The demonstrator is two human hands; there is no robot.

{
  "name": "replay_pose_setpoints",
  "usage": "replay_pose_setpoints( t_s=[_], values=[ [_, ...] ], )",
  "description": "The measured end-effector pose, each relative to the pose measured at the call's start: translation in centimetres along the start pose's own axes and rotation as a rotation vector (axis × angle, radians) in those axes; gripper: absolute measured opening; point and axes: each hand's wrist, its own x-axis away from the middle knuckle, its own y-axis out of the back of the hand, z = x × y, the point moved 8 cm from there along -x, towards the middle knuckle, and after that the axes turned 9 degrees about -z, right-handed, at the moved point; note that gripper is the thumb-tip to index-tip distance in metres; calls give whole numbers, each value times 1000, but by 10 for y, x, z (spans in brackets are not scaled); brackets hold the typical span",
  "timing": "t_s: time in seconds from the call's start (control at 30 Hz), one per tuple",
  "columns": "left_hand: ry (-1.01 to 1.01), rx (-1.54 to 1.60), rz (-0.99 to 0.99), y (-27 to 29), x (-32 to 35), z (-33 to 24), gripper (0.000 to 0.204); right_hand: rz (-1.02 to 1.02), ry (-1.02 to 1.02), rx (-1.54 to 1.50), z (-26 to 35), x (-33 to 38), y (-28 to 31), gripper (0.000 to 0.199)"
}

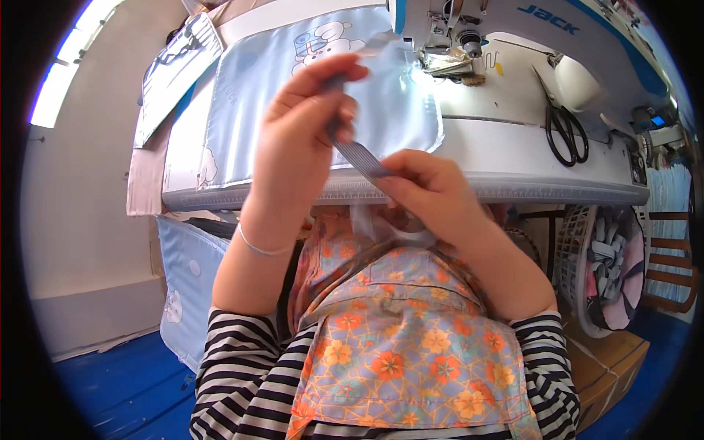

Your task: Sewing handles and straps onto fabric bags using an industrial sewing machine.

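A grey ribbed elastic band (361, 159) is stretched slantwise between my two hands, above the table's front edge. My left hand (312, 110), a little blurred, grips its upper part with bent fingers. Lower and to the right, my right hand (429, 183) pinches the band between thumb and fingers. A blurred loose length of it hangs below my right hand, in front of the apron. Behind my hands, a light blue fabric panel (246, 110) with a printed cartoon animal lies flat on the table, its right end beside the sewing machine's needle area (458, 55).
Black-handled scissors (566, 132) lie on the table at right, beneath the sewing machine's arm (587, 37). Another printed panel (180, 81) lies at the far left. At lower right, a white basket (576, 257) holds grey strips above a cardboard box (609, 367). Blue fabric (187, 279) hangs at left.
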Motion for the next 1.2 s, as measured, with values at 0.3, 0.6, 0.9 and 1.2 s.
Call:
replay_pose_setpoints(
  t_s=[0.3,0.6,0.9,1.2],
  values=[
    [-84,289,-267,120,-37,-12,40,-112,44,412,31,16,87,14],
    [92,-29,-344,211,-59,-6,37,-287,162,502,37,-54,135,12],
    [-1001,-1537,277,-30,-7,38,30,-323,87,776,32,-82,110,13],
    [-877,-1509,292,-43,-5,85,30,-351,707,1285,46,-67,89,7]
  ],
)
